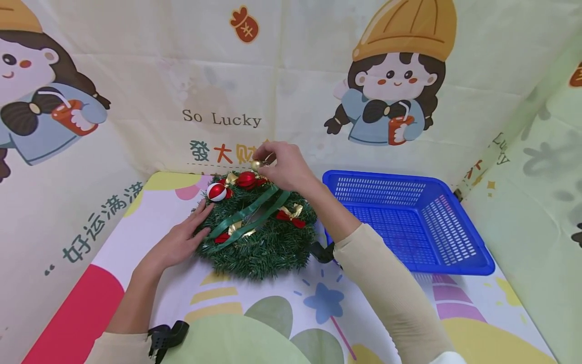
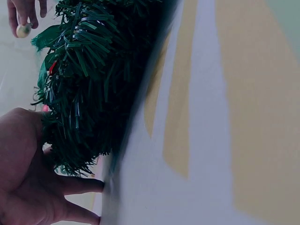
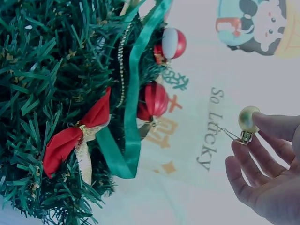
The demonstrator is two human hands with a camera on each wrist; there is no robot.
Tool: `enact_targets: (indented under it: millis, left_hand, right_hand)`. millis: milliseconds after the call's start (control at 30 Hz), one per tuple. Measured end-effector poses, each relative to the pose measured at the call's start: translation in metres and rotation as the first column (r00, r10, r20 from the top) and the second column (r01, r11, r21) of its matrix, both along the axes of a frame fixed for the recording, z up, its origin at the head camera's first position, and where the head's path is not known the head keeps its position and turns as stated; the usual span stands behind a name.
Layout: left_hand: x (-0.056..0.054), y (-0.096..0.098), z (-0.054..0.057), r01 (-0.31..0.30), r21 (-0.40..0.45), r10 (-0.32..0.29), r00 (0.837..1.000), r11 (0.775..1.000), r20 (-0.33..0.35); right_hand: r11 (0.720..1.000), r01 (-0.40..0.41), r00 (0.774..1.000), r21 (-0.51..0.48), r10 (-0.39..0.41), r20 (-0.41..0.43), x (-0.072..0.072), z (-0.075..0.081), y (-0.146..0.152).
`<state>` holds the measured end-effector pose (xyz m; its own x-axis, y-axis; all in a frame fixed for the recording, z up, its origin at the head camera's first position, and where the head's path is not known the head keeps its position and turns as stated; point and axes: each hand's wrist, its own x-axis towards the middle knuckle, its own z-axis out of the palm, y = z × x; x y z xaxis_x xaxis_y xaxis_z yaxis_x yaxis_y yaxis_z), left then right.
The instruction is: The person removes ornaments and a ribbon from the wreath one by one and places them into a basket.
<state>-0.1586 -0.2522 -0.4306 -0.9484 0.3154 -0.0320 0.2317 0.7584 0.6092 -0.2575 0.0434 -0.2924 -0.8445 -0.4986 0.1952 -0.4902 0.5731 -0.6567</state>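
Note:
A green wreath [image 1: 261,258] lies on the table, dressed with red-and-gold bows [image 1: 291,216], a long green ribbon [image 1: 247,211], a red ribbed bauble [image 1: 247,180] and a red-and-white bauble [image 1: 216,191]. Above its far side, my right hand [image 1: 285,164] pinches a small gold bauble [image 3: 248,119] between thumb and fingers. A thin wire loop hangs from the bauble's cap in the right wrist view. My left hand [image 1: 182,241] rests with fingers extended against the wreath's left edge, its fingertips near the red-and-white bauble.
A blue plastic basket [image 1: 470,247] with perforated walls stands right of the wreath. Behind the table hangs a printed cloth [image 1: 295,96] with cartoon figures and lettering. A patterned cloth [image 1: 254,338] covers the table.

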Motion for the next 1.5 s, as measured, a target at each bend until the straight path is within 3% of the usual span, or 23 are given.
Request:
enact_targets:
  millis: [300,700,1500]
  left_hand:
    - [0.001,0.000,0.000,0.000,0.008,0.000,1.000,1.000,0.002]
    - [-0.001,0.002,0.000,0.003,-0.005,-0.003,1.000,1.000,0.002]
    - [0.000,0.002,0.001,-0.001,0.004,0.001,1.000,1.000,0.004]
  right_hand:
    - [0.999,-0.035,0.999,-0.017,0.034,-0.036,0.021,0.009,0.014]
    - [0.997,-0.003,1.000,-0.073,0.002,-0.012,0.043,0.016,0.040]
    - [0.991,0.108,0.994,-0.076,-0.107,0.015,0.084,0.006,0.094]
